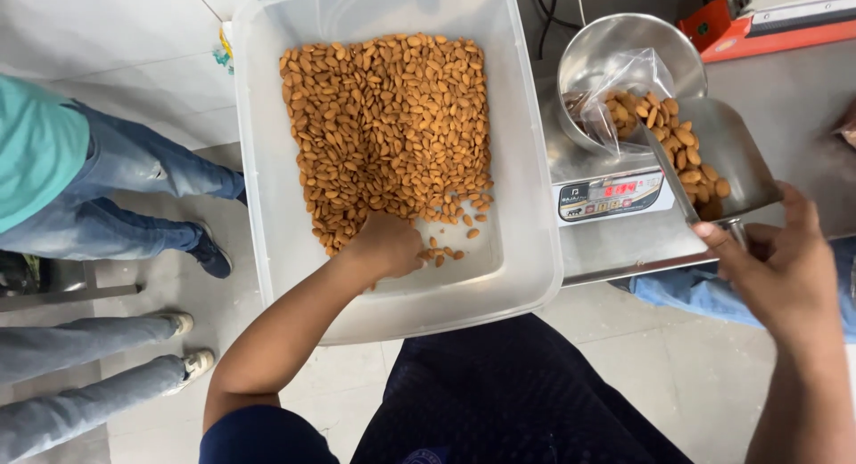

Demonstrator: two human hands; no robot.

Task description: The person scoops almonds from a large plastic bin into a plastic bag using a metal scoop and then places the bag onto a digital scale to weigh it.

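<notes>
A large clear plastic tub (pixel 526 205) holds a heap of brown almonds (pixel 388 125). My left hand (pixel 388 244) is down inside the tub at the near edge of the heap, fingers curled into the almonds. My right hand (pixel 785 268) grips the handle of a metal scoop (pixel 727 156) that carries almonds. The scoop's mouth is tipped into a clear plastic bag (pixel 624 85) sitting in a steel bowl (pixel 606 45). The bowl stands on a digital scale (pixel 611 197) with a lit red display.
The scale sits on a steel counter (pixel 794 98) with an orange and white machine (pixel 758 18) at the back right. On the tiled floor to the left stand two other people in jeans (pixel 116 188), (pixel 80 393).
</notes>
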